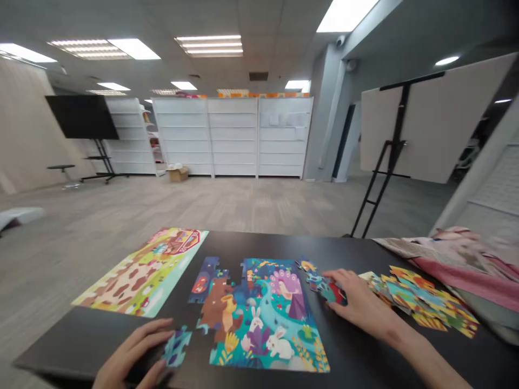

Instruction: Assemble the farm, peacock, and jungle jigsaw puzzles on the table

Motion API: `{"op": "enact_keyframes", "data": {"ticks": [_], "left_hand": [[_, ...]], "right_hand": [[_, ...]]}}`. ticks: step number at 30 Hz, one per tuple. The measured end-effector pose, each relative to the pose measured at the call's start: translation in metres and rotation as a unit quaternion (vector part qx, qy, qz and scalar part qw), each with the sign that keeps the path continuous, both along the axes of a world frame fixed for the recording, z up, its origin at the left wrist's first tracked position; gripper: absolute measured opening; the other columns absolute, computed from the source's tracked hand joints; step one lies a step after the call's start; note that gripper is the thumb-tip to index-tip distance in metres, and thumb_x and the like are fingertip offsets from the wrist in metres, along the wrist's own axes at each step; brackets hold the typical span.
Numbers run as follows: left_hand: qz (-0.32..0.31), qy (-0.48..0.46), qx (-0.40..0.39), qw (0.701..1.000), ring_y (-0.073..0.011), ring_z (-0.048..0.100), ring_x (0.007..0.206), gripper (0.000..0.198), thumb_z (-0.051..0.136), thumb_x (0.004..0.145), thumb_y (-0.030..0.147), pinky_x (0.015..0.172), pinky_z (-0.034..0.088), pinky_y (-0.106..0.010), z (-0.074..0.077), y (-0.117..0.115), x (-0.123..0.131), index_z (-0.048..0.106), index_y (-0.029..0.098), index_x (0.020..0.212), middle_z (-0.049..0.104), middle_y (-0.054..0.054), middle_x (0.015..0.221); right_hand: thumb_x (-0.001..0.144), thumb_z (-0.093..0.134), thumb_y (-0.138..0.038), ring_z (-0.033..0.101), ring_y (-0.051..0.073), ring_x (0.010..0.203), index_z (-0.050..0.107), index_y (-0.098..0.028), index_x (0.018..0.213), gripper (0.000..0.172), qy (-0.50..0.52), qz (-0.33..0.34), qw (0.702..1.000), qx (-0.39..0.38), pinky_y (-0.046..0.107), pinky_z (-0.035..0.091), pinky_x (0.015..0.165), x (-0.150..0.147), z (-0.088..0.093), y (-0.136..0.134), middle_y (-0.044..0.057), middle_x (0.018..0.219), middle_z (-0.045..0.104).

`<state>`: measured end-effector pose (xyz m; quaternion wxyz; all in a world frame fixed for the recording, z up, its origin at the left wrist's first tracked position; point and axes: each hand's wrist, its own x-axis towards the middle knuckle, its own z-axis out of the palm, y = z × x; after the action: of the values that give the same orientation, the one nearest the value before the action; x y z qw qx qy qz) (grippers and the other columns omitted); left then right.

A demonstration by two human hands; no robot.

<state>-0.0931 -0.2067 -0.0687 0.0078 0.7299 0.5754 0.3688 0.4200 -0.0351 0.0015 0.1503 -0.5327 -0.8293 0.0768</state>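
Observation:
A partly assembled jigsaw puzzle (279,319) lies flat on the dark table, showing rabbits, a bear and a purple peacock by a stream. Its left side has a stepped, uneven edge. At its lower left, my left hand (132,354) has thumb and fingers around the left edge of a teal puzzle piece (178,347). To the right of the puzzle, my right hand (359,303) pinches a puzzle piece with a red patch (335,292) between thumb and fingers. Just beyond it lie a few loose pieces (308,266), partly overlapping.
A colourful farm picture sheet (141,273) lies at the table's left. Several yellowish puzzle pieces (430,300) are heaped on the right, near a pink and white cloth (466,254). Beyond the black table (239,243) stand a board on an easel (391,146) and white shelves (233,138).

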Motion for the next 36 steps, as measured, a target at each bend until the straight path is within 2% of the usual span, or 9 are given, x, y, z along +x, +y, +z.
{"op": "enact_keyframes", "data": {"ticks": [5, 9, 13, 16, 18, 21, 26, 31, 36], "left_hand": [[0.036, -0.093, 0.015, 0.995, -0.0264, 0.071, 0.104, 0.025, 0.061, 0.095, 0.041, 0.081, 0.061, -0.028, 0.044, -0.005, 0.039, 0.076, 0.024, 0.106, 0.074, -0.011, 0.115], [0.009, -0.165, 0.004, 0.986, -0.0230, 0.069, 0.092, 0.021, 0.060, 0.095, 0.034, 0.080, 0.058, -0.030, 0.069, 0.008, 0.081, 0.073, 0.023, 0.108, 0.072, -0.009, 0.113], [-0.048, -0.239, -0.078, 0.967, -0.0211, 0.067, 0.088, 0.017, 0.070, 0.085, 0.021, 0.080, 0.053, -0.028, 0.075, 0.039, 0.125, 0.067, 0.022, 0.102, 0.071, -0.006, 0.106], [-0.095, -0.321, -0.145, 0.931, -0.0153, 0.063, 0.067, 0.021, 0.069, 0.078, 0.013, 0.058, 0.046, -0.021, 0.071, 0.060, 0.141, 0.059, 0.020, 0.095, 0.067, 0.000, 0.082], [-0.098, -0.349, -0.153, 0.919, -0.0139, 0.061, 0.063, 0.027, 0.066, 0.080, 0.014, 0.055, 0.044, -0.020, 0.066, 0.066, 0.140, 0.059, 0.020, 0.105, 0.065, 0.001, 0.081], [-0.089, -0.377, -0.161, 0.908, -0.0161, 0.065, 0.072, 0.039, 0.066, 0.084, 0.025, 0.061, 0.049, -0.022, 0.060, 0.065, 0.120, 0.060, 0.020, 0.123, 0.069, -0.003, 0.094], [-0.005, -0.391, -0.152, 0.908, -0.0171, 0.063, 0.068, 0.028, 0.068, 0.085, 0.042, 0.058, 0.048, -0.023, 0.056, 0.064, 0.076, 0.066, 0.016, 0.095, 0.066, -0.003, 0.076], [0.016, -0.377, -0.146, 0.915, -0.0156, 0.062, 0.064, 0.033, 0.072, 0.082, 0.047, 0.062, 0.048, -0.024, 0.057, 0.070, 0.053, 0.058, 0.017, 0.080, 0.063, 0.000, 0.069], [0.031, -0.360, -0.179, 0.915, -0.0118, 0.059, 0.058, 0.049, 0.076, 0.076, 0.051, 0.054, 0.046, -0.022, 0.052, 0.070, 0.047, 0.062, 0.018, 0.109, 0.061, 0.000, 0.087]], "right_hand": [[0.087, 0.048, -0.035, 0.068, 0.031, 0.108, 0.064, -0.023, 0.122, 0.041, 0.092, 0.055, 0.994, 0.033, 0.041, 0.053, 0.093, -0.030, 0.003, 0.017, 0.012, 0.122, 0.071], [0.086, 0.052, -0.031, 0.071, 0.028, 0.090, 0.064, -0.025, 0.118, 0.035, 0.128, 0.130, 0.983, -0.013, 0.039, 0.054, 0.082, -0.096, 0.024, 0.007, 0.007, 0.099, 0.076], [0.085, 0.055, -0.019, 0.070, 0.020, 0.084, 0.063, -0.025, 0.105, 0.023, 0.202, 0.250, 0.938, -0.129, 0.030, 0.052, 0.076, -0.171, 0.035, -0.022, 0.000, 0.089, 0.074], [0.088, 0.053, -0.020, 0.069, 0.019, 0.084, 0.058, -0.023, 0.108, 0.021, 0.292, 0.280, 0.893, -0.199, 0.028, 0.054, 0.074, -0.198, 0.028, -0.032, 0.002, 0.092, 0.072], [0.094, 0.049, -0.027, 0.069, 0.020, 0.096, 0.056, -0.022, 0.115, 0.022, 0.318, 0.268, 0.890, -0.189, 0.031, 0.055, 0.082, -0.193, 0.021, -0.028, 0.006, 0.106, 0.071], [0.100, 0.044, -0.037, 0.065, 0.024, 0.111, 0.057, -0.022, 0.120, 0.028, 0.281, 0.214, 0.930, -0.100, 0.039, 0.052, 0.095, -0.162, 0.008, -0.011, 0.011, 0.120, 0.068], [0.099, 0.041, -0.040, 0.068, 0.026, 0.094, 0.066, -0.023, 0.105, 0.031, 0.222, 0.153, 0.963, -0.020, 0.040, 0.056, 0.084, -0.118, -0.013, 0.023, 0.010, 0.104, 0.072], [0.098, 0.042, -0.036, 0.068, 0.024, 0.084, 0.068, -0.024, 0.098, 0.029, 0.210, 0.177, 0.961, -0.002, 0.036, 0.055, 0.076, -0.126, -0.012, 0.019, 0.007, 0.098, 0.072], [0.100, 0.039, -0.033, 0.067, 0.024, 0.091, 0.067, -0.025, 0.097, 0.028, 0.198, 0.192, 0.961, -0.006, 0.037, 0.053, 0.082, -0.132, -0.013, 0.009, 0.006, 0.100, 0.070]]}}
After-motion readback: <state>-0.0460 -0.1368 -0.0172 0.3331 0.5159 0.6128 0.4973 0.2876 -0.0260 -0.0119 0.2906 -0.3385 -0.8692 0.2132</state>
